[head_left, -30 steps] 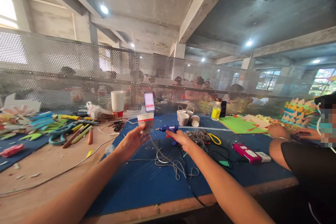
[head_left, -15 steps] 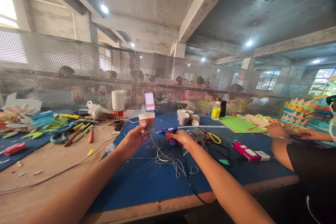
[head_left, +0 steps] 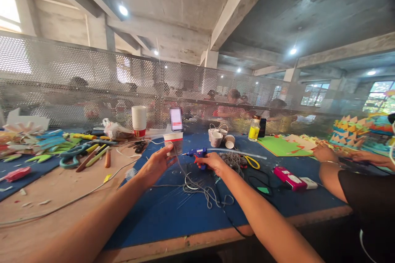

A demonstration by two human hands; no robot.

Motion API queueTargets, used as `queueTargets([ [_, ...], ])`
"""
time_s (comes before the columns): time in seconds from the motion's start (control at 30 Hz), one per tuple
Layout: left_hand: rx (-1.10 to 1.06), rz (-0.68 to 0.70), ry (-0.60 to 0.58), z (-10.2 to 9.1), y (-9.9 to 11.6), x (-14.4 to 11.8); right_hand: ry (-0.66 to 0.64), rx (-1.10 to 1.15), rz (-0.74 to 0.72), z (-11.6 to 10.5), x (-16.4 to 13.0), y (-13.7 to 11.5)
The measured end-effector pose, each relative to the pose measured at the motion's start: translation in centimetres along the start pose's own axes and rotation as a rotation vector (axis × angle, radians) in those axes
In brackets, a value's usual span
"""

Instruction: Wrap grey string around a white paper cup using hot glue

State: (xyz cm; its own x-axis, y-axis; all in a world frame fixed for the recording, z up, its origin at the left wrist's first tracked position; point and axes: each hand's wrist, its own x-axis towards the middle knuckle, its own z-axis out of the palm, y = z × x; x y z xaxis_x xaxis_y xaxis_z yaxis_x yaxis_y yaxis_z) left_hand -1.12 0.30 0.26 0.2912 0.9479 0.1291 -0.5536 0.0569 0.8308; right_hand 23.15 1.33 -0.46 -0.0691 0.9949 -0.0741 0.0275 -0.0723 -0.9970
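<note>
Head view, change since the earlier picture: the small blue hot-glue gun with orange trigger [head_left: 197,154] has been drawn slightly nearer the cup, its nozzle now pointing at the cup's lower wall; the co-worker at right has leaned further out of frame. Little else has shifted.

Head view, items.

1. Left hand [head_left: 157,163]: grip curled partly round the near side of a white paper cup with a red band [head_left: 173,142], thumb up against its wall. The cup stands upright on the counter, apparently steadied so the nozzle can meet it.

2. Right hand [head_left: 212,160]: grip shut round the glue gun's handle, gun held level just above the blue mat covering the wooden counter [head_left: 160,213], nozzle leftward, close to the cup; contact cannot be told.

3. Loose grey cord in a tangled coil [head_left: 203,191]: lies on the mat between the two forearms, one strand running up toward the cup.

4. Stack of white paper cups with red base [head_left: 138,121]: upright, behind the held cup, well apart.

5. Small paper cups with cord handles [head_left: 216,136]: grouped beyond the gun.

6. Yellow-labelled bottle [head_left: 254,129]: upright by the perforated metal screen [head_left: 61,82].

7. Pink and white box [head_left: 290,178]: flat on the mat, right of the gun.

8. Co-worker's hands [head_left: 324,153]: on coloured paper at far right.

Writing: none legible; the red band, bottle label and pink box are too small to read.
</note>
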Motion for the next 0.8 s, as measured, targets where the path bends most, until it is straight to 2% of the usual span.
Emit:
queueTargets([
  [0.4, 0.006, 0.004, -0.002, 0.5, 0.2, -0.3, 0.188, -0.349, -0.103, -0.4, 0.5, 0.4],
  [0.6, 0.019, 0.0, 0.005, 0.5, 0.2, -0.3, 0.246, -0.53, -0.11, -1.0, 1.5, 0.9],
  [0.8, 0.034, 0.005, -0.008, 0.5, 0.2, -0.3, 0.378, -0.673, -0.088, -1.0, 1.5, 1.0],
])
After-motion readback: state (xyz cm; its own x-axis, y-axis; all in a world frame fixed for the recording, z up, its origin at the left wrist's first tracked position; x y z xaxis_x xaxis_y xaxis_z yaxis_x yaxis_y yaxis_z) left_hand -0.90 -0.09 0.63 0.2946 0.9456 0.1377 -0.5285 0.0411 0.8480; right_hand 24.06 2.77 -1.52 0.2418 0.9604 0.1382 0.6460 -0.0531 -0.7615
